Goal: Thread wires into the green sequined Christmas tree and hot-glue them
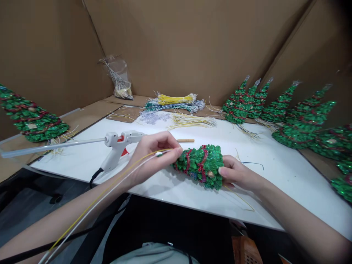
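A small green tree with red garlands lies on its side above the white board, its wide base to the right. My right hand is closed round that base. At the narrow end, my left hand pinches with thumb and index finger. A yellow and white wire pair runs from those fingertips back along my left forearm, with a small white piece near the thumb. The tree's tip is hidden by my left hand. A thin yellow wire trails beneath my right hand.
A white glue gun with a long glue stick stands left of my left hand. Wire bundles lie at the back, near a plastic bag. Several green trees stand at the right, another at the left. Cardboard walls surround the board.
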